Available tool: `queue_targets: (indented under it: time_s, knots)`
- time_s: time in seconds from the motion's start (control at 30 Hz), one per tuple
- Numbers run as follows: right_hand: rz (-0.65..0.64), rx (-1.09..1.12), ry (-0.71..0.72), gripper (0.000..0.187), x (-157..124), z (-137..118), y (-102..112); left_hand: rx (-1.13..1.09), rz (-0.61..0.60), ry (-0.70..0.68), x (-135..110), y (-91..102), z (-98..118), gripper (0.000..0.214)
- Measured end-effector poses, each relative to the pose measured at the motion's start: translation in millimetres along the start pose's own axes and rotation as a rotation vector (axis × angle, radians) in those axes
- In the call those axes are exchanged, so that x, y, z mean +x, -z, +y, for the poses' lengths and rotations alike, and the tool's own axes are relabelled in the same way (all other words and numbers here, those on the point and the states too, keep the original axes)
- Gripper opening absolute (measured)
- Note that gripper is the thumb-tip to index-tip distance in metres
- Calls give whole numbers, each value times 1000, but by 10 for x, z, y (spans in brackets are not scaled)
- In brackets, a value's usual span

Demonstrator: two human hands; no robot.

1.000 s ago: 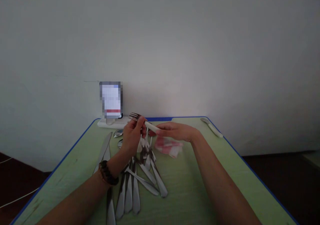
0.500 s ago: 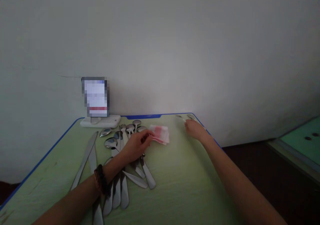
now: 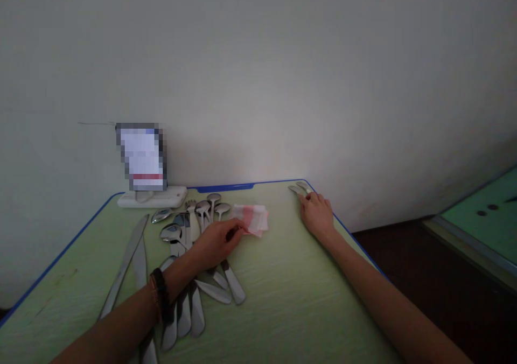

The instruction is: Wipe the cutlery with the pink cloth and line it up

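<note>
Far left: two long knives [image 3: 131,246] lie on the pale green surface [image 3: 283,299], tips nearly meeting, lower parts passing beneath the left forearm. Behind them, a blurred-out screen [image 3: 142,156] stands upright at its white stand [image 3: 155,198], by the wall [image 3: 258,84]. Next, a heap: spoons [image 3: 171,232], a fork [image 3: 191,208] with a pale handle, and further metal handles [image 3: 196,321] fanned toward the near side, partly hidden by the left arm. Left hand [image 3: 220,240] above the heap, thumb and fingers pinching the near-left edge of a pink-and-white cloth [image 3: 255,219] just right of it. Far right corner: two utensils [image 3: 294,189], metal ends side by side. Right hand [image 3: 318,217] covers their handles, fingers bent; cannot tell whether it grips either.
</note>
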State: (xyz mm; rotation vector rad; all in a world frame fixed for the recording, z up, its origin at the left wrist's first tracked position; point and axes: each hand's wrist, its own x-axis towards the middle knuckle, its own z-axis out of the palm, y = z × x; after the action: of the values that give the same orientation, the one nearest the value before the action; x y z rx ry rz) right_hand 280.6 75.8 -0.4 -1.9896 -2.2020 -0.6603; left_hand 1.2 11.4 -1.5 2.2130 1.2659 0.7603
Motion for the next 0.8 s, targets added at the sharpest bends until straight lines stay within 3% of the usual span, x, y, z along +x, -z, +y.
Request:
queue_targets:
  time_s: [0.27, 0.53, 0.8]
  knots:
    - [-19, -28, -11, 35, 106, 17, -21, 14, -30, 8, 14, 10, 10, 22]
    - [-50, 54, -99, 41, 93, 114, -78, 23, -47, 28, 12, 1, 4, 23]
    - [-83, 162, -78, 47, 141, 184, -167, 19, -56, 20, 12, 32, 54, 23]
